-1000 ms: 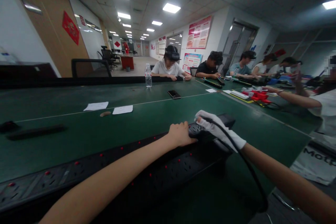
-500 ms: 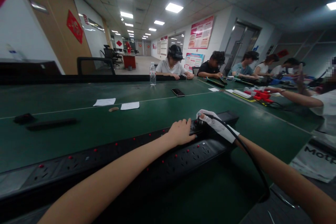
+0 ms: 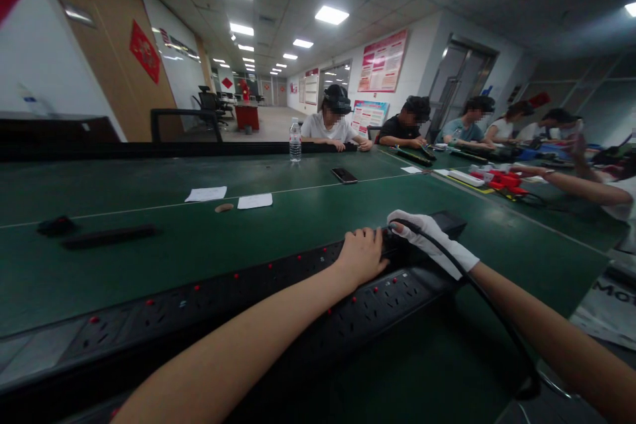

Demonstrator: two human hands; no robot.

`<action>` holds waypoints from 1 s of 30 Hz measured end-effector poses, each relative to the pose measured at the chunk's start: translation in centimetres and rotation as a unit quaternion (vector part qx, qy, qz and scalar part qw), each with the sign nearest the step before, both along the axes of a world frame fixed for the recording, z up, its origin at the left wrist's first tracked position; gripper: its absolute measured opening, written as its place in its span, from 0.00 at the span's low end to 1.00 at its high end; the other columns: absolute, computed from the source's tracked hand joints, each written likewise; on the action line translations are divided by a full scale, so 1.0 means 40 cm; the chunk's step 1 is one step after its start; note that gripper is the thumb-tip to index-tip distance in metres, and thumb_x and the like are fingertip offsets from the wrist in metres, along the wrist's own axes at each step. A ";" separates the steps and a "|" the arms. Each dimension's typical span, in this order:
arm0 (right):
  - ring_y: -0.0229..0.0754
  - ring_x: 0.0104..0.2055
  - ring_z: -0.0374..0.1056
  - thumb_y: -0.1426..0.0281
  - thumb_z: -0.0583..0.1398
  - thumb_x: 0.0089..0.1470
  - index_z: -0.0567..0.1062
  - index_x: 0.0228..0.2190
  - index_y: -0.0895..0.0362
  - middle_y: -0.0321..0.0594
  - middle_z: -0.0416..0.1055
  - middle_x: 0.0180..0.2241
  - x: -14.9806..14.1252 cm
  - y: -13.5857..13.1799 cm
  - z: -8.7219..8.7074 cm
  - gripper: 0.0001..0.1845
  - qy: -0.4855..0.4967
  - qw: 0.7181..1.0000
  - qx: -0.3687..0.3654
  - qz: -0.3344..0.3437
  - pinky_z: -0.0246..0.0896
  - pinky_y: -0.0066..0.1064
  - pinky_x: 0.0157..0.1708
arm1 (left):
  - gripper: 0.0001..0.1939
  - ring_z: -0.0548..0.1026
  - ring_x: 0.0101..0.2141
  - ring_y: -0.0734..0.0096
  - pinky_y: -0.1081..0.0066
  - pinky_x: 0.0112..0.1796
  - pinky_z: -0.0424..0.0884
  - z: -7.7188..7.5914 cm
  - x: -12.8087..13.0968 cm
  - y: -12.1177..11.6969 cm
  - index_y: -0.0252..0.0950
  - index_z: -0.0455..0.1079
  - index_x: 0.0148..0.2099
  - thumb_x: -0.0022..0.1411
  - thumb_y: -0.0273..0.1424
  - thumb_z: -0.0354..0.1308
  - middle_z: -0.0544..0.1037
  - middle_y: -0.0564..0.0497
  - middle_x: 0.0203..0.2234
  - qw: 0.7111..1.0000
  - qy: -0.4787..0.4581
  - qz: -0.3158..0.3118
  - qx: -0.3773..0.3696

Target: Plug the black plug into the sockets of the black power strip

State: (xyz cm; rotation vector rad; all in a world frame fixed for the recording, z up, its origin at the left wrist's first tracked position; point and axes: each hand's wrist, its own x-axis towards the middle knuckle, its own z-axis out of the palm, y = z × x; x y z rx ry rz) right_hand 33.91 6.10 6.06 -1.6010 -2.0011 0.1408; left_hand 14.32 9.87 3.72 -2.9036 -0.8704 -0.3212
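Note:
A long black power strip (image 3: 209, 298) with red switches runs across the green table (image 3: 278, 218) in front of me. My bare left hand (image 3: 364, 253) rests palm down on its far end, fingers curled over the top. My right hand (image 3: 428, 240), in a white glove, is closed on a black plug at the same end. The plug's black cable (image 3: 489, 308) trails back over my right forearm toward the lower right. What lies under the gloved fingers is mostly hidden.
Two paper slips (image 3: 255, 201) and a small brown object lie mid-table. A phone (image 3: 344, 175) and a water bottle (image 3: 295, 140) stand farther off. Dark flat objects (image 3: 106, 236) lie at left. Several people work along the far and right sides, near red tools (image 3: 503, 181).
The view has shifted slightly, so both hands sit a little lower and to the right. Both stay on the strip's end, the gloved one still on the plug.

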 end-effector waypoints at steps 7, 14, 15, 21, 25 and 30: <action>0.39 0.27 0.67 0.54 0.48 0.57 0.71 0.35 0.52 0.37 0.72 0.28 0.007 0.000 -0.004 0.19 -0.060 0.998 0.010 -0.029 0.60 0.29 0.27 | 0.33 0.67 0.43 0.53 0.62 0.37 0.63 0.002 0.000 0.002 0.30 0.49 0.60 0.60 0.47 0.45 0.66 0.36 0.45 1.000 -0.011 -0.009 -0.006; 0.40 0.28 0.68 0.54 0.52 0.54 0.71 0.38 0.50 0.36 0.73 0.28 0.007 0.006 -0.005 0.16 -0.145 0.989 0.004 -0.011 0.59 0.29 0.27 | 0.33 0.68 0.42 0.52 0.61 0.36 0.64 0.001 0.001 0.003 0.28 0.51 0.58 0.59 0.46 0.46 0.67 0.35 0.44 1.000 -0.024 -0.013 -0.006; 0.41 0.28 0.68 0.55 0.52 0.54 0.71 0.39 0.49 0.37 0.74 0.29 0.007 0.005 -0.006 0.16 -0.156 0.988 0.004 -0.009 0.59 0.29 0.28 | 0.33 0.68 0.42 0.52 0.61 0.36 0.64 0.000 0.002 0.003 0.28 0.51 0.58 0.59 0.46 0.46 0.67 0.35 0.44 1.000 -0.026 -0.013 -0.006; 0.44 0.34 0.70 0.56 0.52 0.55 0.68 0.46 0.49 0.41 0.74 0.36 0.019 0.002 -0.019 0.20 -0.188 0.982 0.014 -0.007 0.59 0.31 0.32 | 0.32 0.68 0.41 0.52 0.61 0.36 0.64 -0.005 0.006 0.005 0.28 0.52 0.58 0.59 0.46 0.47 0.68 0.36 0.43 0.999 -0.037 -0.015 -0.006; 0.44 0.32 0.70 0.55 0.52 0.55 0.67 0.47 0.48 0.39 0.74 0.33 0.021 0.003 -0.022 0.20 -0.190 0.982 0.016 -0.006 0.59 0.31 0.30 | 0.32 0.68 0.41 0.53 0.60 0.36 0.63 -0.003 0.005 0.004 0.28 0.52 0.58 0.59 0.45 0.47 0.67 0.37 0.43 0.999 -0.037 -0.015 -0.009; 0.44 0.36 0.68 0.56 0.53 0.54 0.68 0.43 0.49 0.40 0.73 0.35 0.008 -0.006 -0.012 0.18 -0.168 0.986 0.007 0.017 0.60 0.32 0.35 | 0.32 0.67 0.43 0.52 0.60 0.37 0.63 -0.001 -0.003 0.002 0.28 0.50 0.59 0.59 0.44 0.47 0.67 0.36 0.43 0.999 -0.031 -0.019 -0.017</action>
